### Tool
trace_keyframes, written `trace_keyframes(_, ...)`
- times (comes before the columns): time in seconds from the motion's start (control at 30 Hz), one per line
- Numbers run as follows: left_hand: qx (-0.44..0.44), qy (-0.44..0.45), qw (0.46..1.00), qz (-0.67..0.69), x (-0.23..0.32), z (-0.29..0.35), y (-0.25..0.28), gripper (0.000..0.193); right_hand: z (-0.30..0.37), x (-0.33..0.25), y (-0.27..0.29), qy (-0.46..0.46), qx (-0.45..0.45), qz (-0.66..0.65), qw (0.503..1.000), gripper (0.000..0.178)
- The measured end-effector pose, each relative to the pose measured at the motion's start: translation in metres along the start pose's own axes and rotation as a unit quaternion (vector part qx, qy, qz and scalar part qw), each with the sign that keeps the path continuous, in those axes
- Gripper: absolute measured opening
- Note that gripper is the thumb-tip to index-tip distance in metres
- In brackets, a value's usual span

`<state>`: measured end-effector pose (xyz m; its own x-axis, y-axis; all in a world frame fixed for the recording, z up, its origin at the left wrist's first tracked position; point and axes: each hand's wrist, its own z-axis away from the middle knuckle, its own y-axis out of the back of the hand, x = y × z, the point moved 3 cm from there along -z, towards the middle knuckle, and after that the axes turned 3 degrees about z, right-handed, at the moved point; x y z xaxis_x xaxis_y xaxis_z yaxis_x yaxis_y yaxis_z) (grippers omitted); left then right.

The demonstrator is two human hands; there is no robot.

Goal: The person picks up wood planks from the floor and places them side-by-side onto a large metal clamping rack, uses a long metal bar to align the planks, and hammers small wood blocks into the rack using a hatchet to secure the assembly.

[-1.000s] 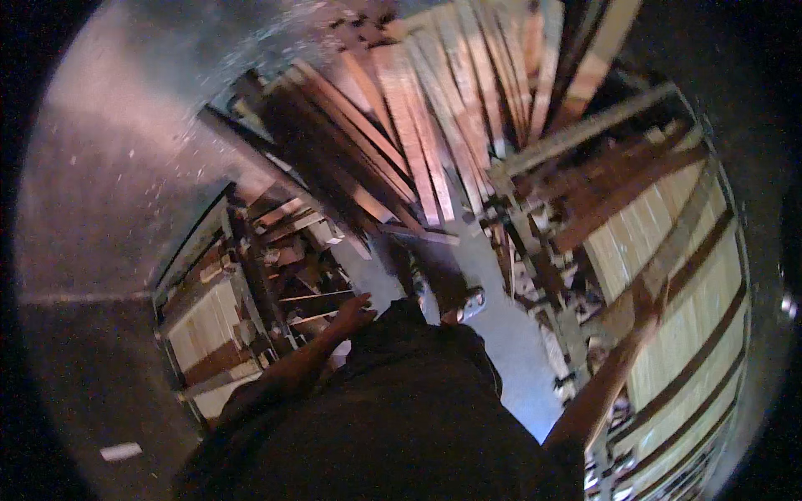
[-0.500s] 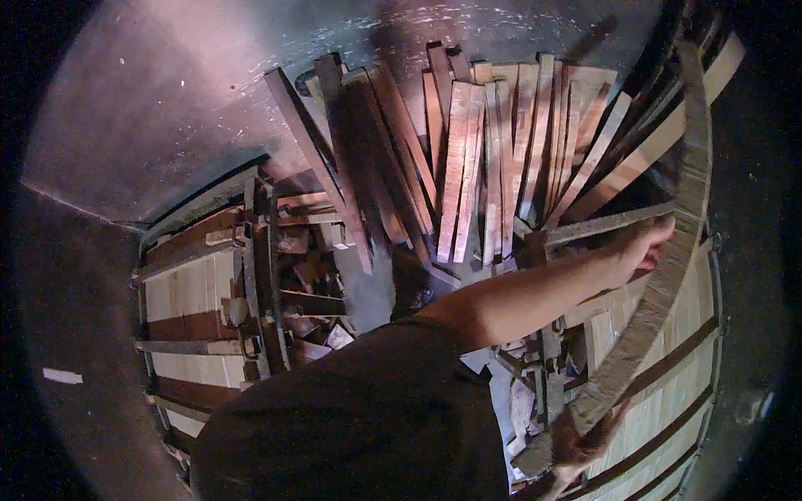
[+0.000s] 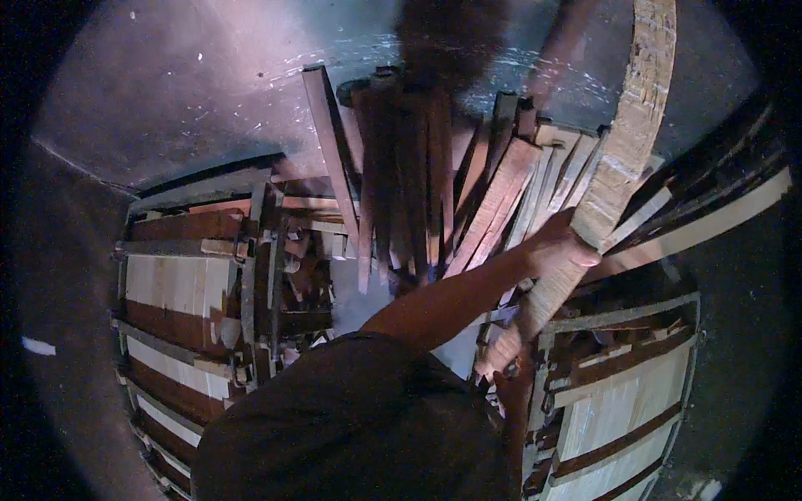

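A long rough wooden board slants from the top right of the view down toward the middle. My left hand is closed around it about midway, the forearm reaching across from the lower left. Beneath, in shadow, my right hand grips the board's lower end; its fingers are only partly visible. Behind the board, several narrow wooden planks lean upright against the wall, partly covered by it and by my left arm.
Left of me stands a wood-and-metal clamping rack holding pale panels. A similar rack with panels is at the right. A pale plank slants at the far right. The wall rises behind.
The board has swung from the right toward the middle, in front of the leaning planks. Both hands have moved left with it, and my right hand is higher in the view.
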<state>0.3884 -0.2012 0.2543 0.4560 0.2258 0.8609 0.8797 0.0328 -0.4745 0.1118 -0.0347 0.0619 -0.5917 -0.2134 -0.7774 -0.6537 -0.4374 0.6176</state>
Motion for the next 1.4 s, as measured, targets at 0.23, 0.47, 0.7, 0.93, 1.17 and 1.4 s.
trace_keyframes(0.23, 0.071, 0.005, 0.991, -0.112, 0.01, -0.042, 0.156, 0.075, -0.028, -0.063, -0.008, -0.074, -0.105, 0.072, 0.989, 0.069)
trace_keyframes(0.47, 0.172, -0.009, 0.949, -0.263, 0.009, -0.088, 0.285, 0.081, 0.079, 0.002, -0.029, -0.173, -0.041, 0.067, 0.982, 0.068)
trace_keyframes(0.7, 0.225, -0.004, 0.894, -0.388, 0.001, -0.118, 0.368, 0.087, 0.128, -0.01, -0.041, -0.251, -0.041, 0.021, 0.967, 0.062)
trace_keyframes(0.93, 0.253, -0.026, 0.813, -0.523, -0.013, -0.141, 0.375, 0.093, 0.115, -0.029, -0.048, -0.293, -0.015, 0.019, 0.956, 0.066)
trace_keyframes(1.17, 0.351, -0.119, 0.674, -0.639, -0.031, -0.133, 0.335, 0.099, 0.109, -0.018, -0.046, -0.346, 0.033, 0.019, 0.937, 0.068)
trace_keyframes(1.4, 0.398, -0.18, 0.543, -0.718, -0.031, -0.134, 0.31, 0.105, 0.151, 0.007, -0.072, -0.443, 0.091, -0.071, 0.889, 0.066)
